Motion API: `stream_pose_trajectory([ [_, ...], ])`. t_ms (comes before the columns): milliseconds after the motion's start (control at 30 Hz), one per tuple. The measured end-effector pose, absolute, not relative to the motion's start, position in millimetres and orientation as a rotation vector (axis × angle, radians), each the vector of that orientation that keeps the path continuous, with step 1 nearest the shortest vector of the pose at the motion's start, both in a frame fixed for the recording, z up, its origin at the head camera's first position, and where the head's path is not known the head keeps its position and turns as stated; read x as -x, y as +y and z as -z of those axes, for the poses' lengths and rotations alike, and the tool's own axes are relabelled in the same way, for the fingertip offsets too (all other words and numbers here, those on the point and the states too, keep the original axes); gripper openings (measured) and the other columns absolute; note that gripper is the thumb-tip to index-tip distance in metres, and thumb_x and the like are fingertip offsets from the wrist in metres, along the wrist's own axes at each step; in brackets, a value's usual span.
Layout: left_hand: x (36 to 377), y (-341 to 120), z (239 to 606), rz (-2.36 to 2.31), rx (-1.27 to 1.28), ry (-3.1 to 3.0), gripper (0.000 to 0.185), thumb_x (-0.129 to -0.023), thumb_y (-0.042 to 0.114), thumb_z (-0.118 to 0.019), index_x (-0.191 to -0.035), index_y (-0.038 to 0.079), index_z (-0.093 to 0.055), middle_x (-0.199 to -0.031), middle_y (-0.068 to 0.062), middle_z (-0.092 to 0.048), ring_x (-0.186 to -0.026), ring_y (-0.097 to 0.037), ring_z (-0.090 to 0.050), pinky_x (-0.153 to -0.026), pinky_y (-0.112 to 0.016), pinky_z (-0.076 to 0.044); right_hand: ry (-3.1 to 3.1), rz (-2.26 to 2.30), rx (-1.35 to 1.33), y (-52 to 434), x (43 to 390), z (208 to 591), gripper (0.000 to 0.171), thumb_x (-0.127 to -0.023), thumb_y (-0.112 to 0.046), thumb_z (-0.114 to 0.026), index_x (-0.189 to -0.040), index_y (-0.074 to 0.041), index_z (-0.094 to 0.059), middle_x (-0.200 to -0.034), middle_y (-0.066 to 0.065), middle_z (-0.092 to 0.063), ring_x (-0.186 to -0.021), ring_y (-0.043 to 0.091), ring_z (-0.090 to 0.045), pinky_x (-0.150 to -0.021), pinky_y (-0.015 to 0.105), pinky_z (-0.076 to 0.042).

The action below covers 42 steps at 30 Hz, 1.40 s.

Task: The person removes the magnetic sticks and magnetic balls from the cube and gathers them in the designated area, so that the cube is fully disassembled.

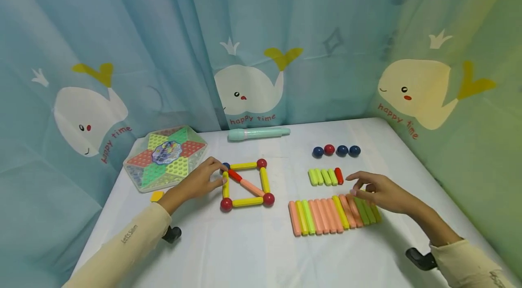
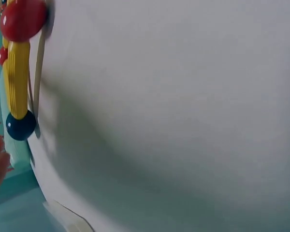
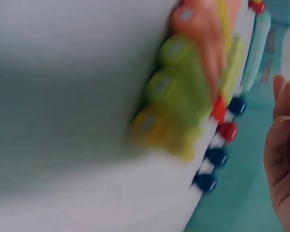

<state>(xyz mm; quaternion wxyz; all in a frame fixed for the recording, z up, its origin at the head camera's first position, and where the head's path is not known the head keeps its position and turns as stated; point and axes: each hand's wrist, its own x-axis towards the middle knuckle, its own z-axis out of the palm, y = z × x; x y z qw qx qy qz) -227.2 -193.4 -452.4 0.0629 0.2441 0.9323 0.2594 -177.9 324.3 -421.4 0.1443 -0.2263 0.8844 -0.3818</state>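
Observation:
A square of yellow magnetic rods lies on the table, with red balls at three corners and a blue ball at the far left one. Across it runs a diagonal made of a short red rod and a pink rod. My left hand hovers by the blue ball, fingertips near it and thumb apart; nothing shows in its grasp. My right hand, fingers loosely bent and holding nothing visible, hangs over the right end of a row of pink, yellow and green rods.
Short green rods and a red rod lie behind the row. Farther back are loose blue and red balls. A mint-green pen-like stick lies near the curtain. A star-patterned game board sits at the left, beside a yellow piece.

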Motion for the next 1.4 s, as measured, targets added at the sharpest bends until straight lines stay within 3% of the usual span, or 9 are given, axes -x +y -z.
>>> stream_pose_trajectory([
  [167, 245.4, -193.2, 456.0, -0.693, -0.758, 2.765, 0.032, -0.099, 0.027, -0.065, -0.129, 0.016, -0.062, -0.139, -0.013, -0.047, -0.129, -0.031, -0.047, -0.11, -0.051, -0.042, 2.516, 1.072, 0.73, 276.4, 189.6, 421.3, 0.038, -0.098, -0.018, -0.065, -0.13, 0.001, -0.058, -0.101, 0.01, -0.066, -0.078, 0.027, -0.065, -0.068, 0.027, -0.056],
  [333, 260.4, -191.9, 462.0, -0.596, -0.82, 2.662, 0.033, -0.101, 0.025, -0.06, -0.133, 0.017, -0.061, -0.145, -0.016, -0.045, -0.132, -0.033, -0.047, -0.111, -0.052, -0.04, 2.44, 1.083, 0.849, 231.0, 198.4, 426.9, 0.035, -0.098, -0.019, -0.066, -0.127, -0.002, -0.06, -0.103, 0.006, -0.067, -0.083, 0.024, -0.065, -0.072, 0.025, -0.055],
  [467, 265.9, -192.3, 465.2, -0.571, -0.842, 2.633, 0.032, -0.101, 0.025, -0.06, -0.131, 0.013, -0.064, -0.141, -0.015, -0.049, -0.127, -0.031, -0.05, -0.11, -0.05, -0.042, 2.383, 1.045, 0.915, 198.9, 205.1, 434.3, 0.034, -0.096, -0.015, -0.066, -0.128, -0.002, -0.06, -0.105, 0.006, -0.068, -0.082, 0.023, -0.064, -0.074, 0.025, -0.055],
  [700, 258.8, -197.0, 463.8, -0.562, -0.803, 2.673, 0.026, -0.101, 0.022, -0.061, -0.124, 0.014, -0.07, -0.124, -0.011, -0.058, -0.114, -0.027, -0.053, -0.101, -0.047, -0.046, 2.361, 0.9, 0.888, 157.6, 215.9, 442.0, 0.039, -0.097, -0.021, -0.068, -0.132, -0.008, -0.059, -0.117, 0.011, -0.066, -0.09, 0.017, -0.063, -0.08, 0.026, -0.054],
  [1033, 237.0, -206.2, 457.9, -0.531, -0.758, 2.654, 0.028, -0.103, 0.021, -0.058, -0.127, 0.014, -0.069, -0.112, -0.006, -0.061, -0.099, -0.018, -0.054, -0.089, -0.038, -0.047, 2.421, 0.753, 0.858, 127.0, 227.0, 448.4, 0.036, -0.09, -0.011, -0.075, -0.123, -0.015, -0.063, -0.113, 0.003, -0.065, -0.084, 0.014, -0.061, -0.081, 0.03, -0.055],
  [1400, 219.5, -208.3, 455.9, -0.5, -0.832, 2.595, 0.03, -0.102, 0.024, -0.059, -0.129, 0.014, -0.068, -0.106, 0.0, -0.063, -0.093, -0.013, -0.055, -0.087, -0.036, -0.049, 2.48, 0.777, 0.824, 124.5, 245.1, 450.9, 0.024, -0.09, -0.007, -0.074, -0.113, -0.013, -0.068, -0.106, 0.002, -0.068, -0.09, 0.018, -0.061, -0.088, 0.037, -0.056],
])
